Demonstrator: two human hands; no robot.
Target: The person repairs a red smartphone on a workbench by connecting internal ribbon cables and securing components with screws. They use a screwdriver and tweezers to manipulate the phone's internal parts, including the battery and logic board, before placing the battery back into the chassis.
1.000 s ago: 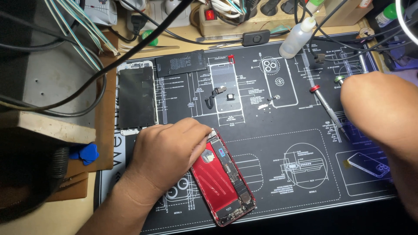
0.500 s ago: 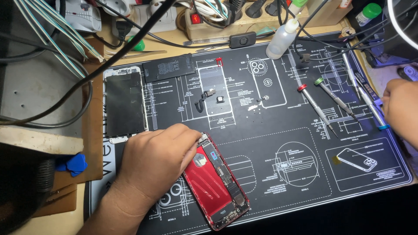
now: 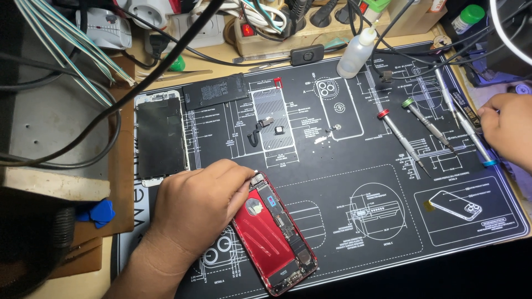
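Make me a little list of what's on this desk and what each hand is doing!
Place: black repair mat with white drawings
Left hand: resting on the top edge of the opened red phone
Right hand: at the mat's right edge, touching the blue-tipped screwdriver
Other tools: red-capped screwdriver, green-capped screwdriver
Loose parts: phone screen face down, flat black battery
Also there: small squeeze bottle, blue picks

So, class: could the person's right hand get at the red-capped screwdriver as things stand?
Probably yes. The right hand rests at the mat's right edge, and the red-capped screwdriver lies uncovered to its left. Only the green-capped screwdriver and other slim tools lie flat between them.
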